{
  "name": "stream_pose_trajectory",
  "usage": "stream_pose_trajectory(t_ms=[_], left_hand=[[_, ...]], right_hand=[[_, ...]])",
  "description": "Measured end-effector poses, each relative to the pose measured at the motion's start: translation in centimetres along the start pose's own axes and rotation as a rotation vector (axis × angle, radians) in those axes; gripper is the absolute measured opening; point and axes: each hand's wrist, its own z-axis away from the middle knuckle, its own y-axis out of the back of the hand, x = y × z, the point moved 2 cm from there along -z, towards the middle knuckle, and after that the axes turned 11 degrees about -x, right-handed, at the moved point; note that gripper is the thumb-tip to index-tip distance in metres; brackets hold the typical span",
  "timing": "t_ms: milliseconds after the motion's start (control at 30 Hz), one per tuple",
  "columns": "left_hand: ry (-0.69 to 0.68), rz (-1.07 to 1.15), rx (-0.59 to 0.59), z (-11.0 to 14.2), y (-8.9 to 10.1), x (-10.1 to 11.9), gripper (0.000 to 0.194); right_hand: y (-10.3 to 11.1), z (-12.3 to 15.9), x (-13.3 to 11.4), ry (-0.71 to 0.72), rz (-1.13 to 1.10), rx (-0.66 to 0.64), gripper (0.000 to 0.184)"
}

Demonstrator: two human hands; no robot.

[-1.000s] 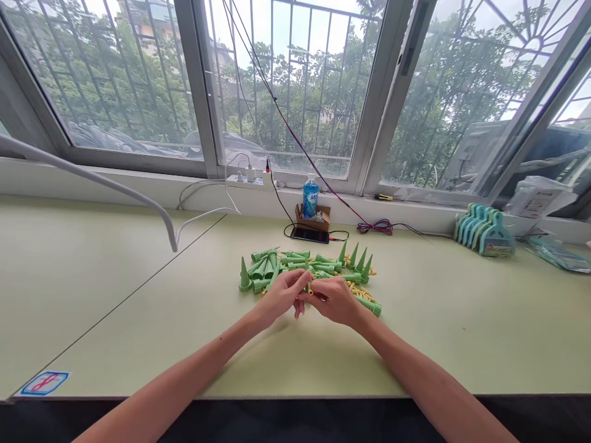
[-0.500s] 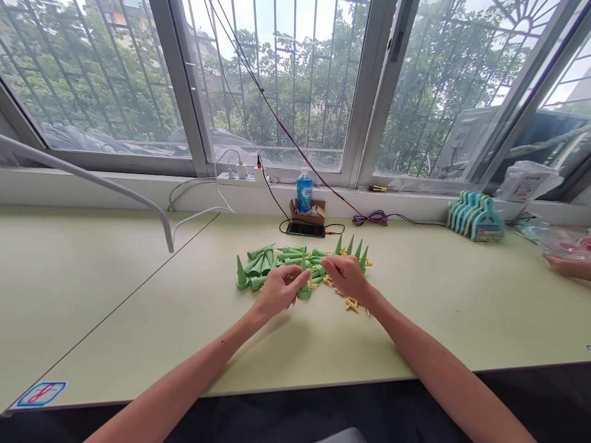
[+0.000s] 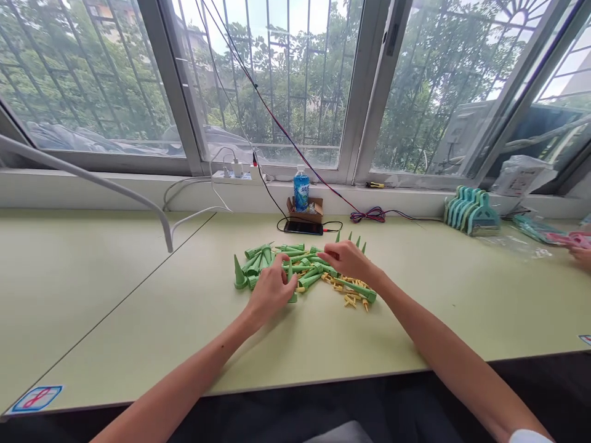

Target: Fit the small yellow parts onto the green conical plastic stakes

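A heap of green plastic cones [image 3: 277, 261] lies on the pale green table [image 3: 138, 295], with small yellow pieces [image 3: 351, 299] scattered at its right side. My left hand [image 3: 269, 288] rests on the near edge of the heap, fingers curled round a green cone [image 3: 292, 293]. My right hand [image 3: 347, 259] reaches over the right part of the heap, knuckles up and fingertips bent down among the cones; what they pinch is hidden. One long cone [image 3: 359, 288] lies beside my right wrist. Several cones [image 3: 356, 241] stand upright behind that hand.
A blue bottle [image 3: 301, 189], a small cardboard box [image 3: 305, 212] and a phone [image 3: 303, 227] sit at the back by the window. Cables run to a power strip [image 3: 231, 175]. A teal stack [image 3: 471, 212] and another person's hand [image 3: 582, 253] are at the right. A white tube [image 3: 92, 178] arches over the left.
My left hand has come down from holding a cone upright onto the heap. My right hand has moved further back over the cones. The view has shifted slightly.
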Motion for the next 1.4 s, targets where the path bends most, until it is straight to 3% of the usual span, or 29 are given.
stream_pose_trajectory(t_ms=[300,600,833,1033,1400], left_hand=[[0.002,-0.302,-0.048,0.2,-0.2,0.2,0.039],[-0.001,-0.477,-0.062,0.0,0.1,0.2,0.025],[-0.039,-0.370,-0.005,0.2,0.3,0.4,0.022],[-0.123,-0.123,0.083,0.4,0.6,0.6,0.019],[-0.199,0.003,0.035,0.2,-0.1,0.3,0.021]], right_hand=[[-1.7,1.5,-0.1,0.016,0.081,-0.107,0.024],[-2.2,2.0,-0.6,-0.050,0.137,-0.188,0.015],[-2.4,2.0,-1.3,-0.071,0.237,-0.208,0.018],[-3.1,1.8,-1.3,-0.067,0.311,-0.236,0.016],[-3.7,1.8,-1.6,-0.025,0.284,-0.257,0.017]])
